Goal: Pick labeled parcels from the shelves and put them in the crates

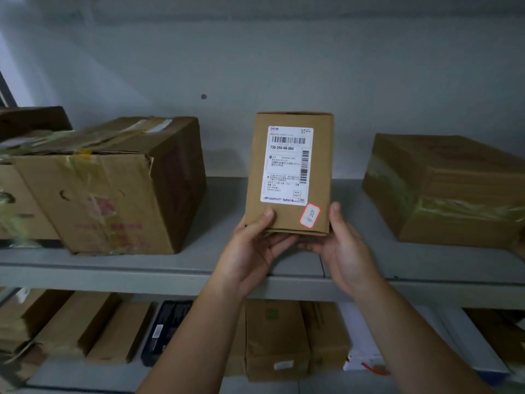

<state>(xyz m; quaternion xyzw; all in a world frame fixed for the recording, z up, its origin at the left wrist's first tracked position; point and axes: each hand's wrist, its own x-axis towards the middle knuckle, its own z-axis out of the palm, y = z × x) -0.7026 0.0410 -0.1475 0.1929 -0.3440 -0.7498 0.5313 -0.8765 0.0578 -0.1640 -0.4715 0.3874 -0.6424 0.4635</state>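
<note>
- The left hand [252,245] is curled under the bottom left corner of a small cardboard parcel [288,172], with the thumb pressed flat on its front face and the fingers wrapped beneath.
- The right hand [345,248] is cupped at the bottom right corner, its thumb laid up the right edge and its fingers tucked under the base.
- The parcel is held upright between the two hands, in front of the upper shelf [199,268] and apparently lifted clear of it, between a large worn carton [113,189] on the left and a flat taped box [446,191] on the right.
- A white shipping label [287,164] is seen facing the camera, with a small red-edged sticker [309,215] below it.
- The parcel is judged light, since it is carried by its bottom edge alone.
- The walls look stiff and square, so a firm squeeze should be borne without crushing.
- The plain board is thought to offer good friction; the glossy label may be slicker and is best left uncovered for reading.
- A hold on the two narrow sides, or under the base, is judged safest for the carry to a crate; none is in view.
</note>
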